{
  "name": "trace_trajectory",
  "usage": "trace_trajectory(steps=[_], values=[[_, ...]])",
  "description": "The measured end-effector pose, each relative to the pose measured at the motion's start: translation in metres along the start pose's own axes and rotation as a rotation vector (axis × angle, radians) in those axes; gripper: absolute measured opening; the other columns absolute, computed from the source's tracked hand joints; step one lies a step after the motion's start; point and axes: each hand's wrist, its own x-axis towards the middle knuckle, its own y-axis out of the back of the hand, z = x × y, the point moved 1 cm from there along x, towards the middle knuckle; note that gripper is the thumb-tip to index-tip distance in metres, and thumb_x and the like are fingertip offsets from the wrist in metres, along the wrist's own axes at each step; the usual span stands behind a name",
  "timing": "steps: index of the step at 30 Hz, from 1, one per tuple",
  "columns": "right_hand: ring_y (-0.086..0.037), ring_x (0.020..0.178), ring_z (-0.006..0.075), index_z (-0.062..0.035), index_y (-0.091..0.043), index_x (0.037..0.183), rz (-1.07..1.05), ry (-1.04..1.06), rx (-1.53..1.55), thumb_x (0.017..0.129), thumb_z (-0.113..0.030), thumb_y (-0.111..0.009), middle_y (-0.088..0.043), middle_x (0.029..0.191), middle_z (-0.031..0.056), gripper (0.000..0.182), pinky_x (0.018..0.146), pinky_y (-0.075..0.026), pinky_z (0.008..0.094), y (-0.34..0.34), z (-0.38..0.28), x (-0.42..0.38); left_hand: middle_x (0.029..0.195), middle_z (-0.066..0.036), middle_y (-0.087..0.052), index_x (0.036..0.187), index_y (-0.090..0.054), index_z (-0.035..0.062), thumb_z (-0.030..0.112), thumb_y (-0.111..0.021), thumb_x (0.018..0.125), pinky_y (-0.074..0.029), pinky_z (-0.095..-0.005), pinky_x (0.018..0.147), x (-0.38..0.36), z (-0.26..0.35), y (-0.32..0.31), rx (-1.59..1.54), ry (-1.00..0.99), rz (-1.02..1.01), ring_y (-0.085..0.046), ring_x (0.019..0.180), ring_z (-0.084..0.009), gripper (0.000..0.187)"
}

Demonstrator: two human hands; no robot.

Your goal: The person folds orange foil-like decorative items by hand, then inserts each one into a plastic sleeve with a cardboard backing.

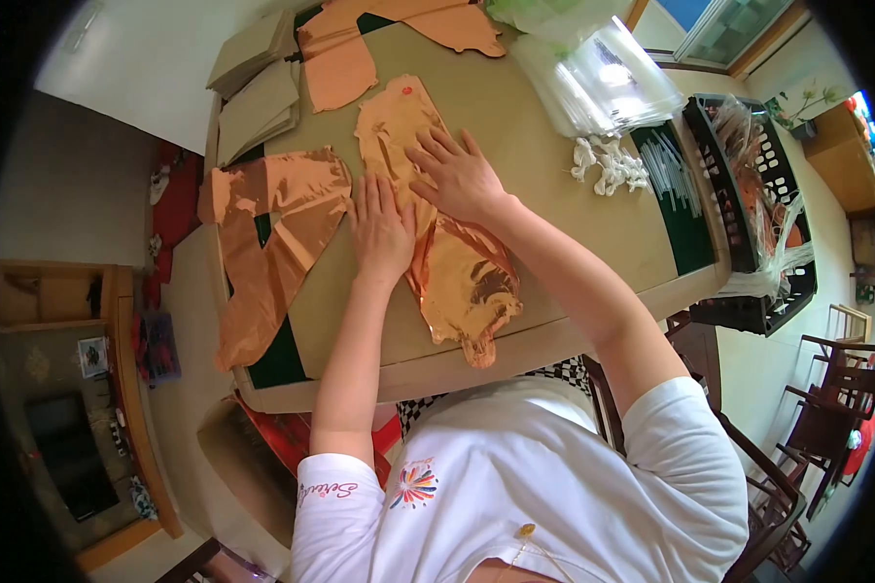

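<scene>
- Our left hand (381,228) lies flat, fingers spread, pressing the copper foil balloon (447,243) at mid-table (554,223).
- Our right hand (460,175) is flat and wide on the same balloon, just beyond the left.
- Crumpled foil sheet (272,243) lies left of the balloon; black crate (749,155) well right.
</scene>
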Motion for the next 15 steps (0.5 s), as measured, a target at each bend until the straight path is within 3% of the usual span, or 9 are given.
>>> trace_trajectory(steps=[9,15], values=[[-0.027,0.141,0.0259,-0.0145,-0.042,0.14,0.018,0.003,-0.002,0.096,-0.045,-0.042,-0.036,0.149,0.0106,0.054,0.115,-0.019,0.0498,-0.003,0.001,0.0,0.155,-0.016,-0.022,0.148,-0.024,0.0017,0.034,-0.04,0.1,-0.013,-0.0515,0.116,-0.046,0.005,0.031,-0.073,-0.148,-0.216,-0.017,0.145,-0.029,0.06],[-0.026,0.142,0.0256,-0.0147,-0.042,0.141,0.007,-0.004,0.0,0.096,-0.045,-0.041,-0.035,0.15,0.0107,0.054,0.115,-0.018,0.0494,-0.002,0.0,0.001,0.156,-0.014,-0.021,0.149,-0.022,0.0029,0.033,-0.046,0.096,-0.012,-0.0526,0.116,-0.08,0.009,0.046,-0.061,-0.204,-0.303,-0.016,0.145,-0.0302,0.065]])
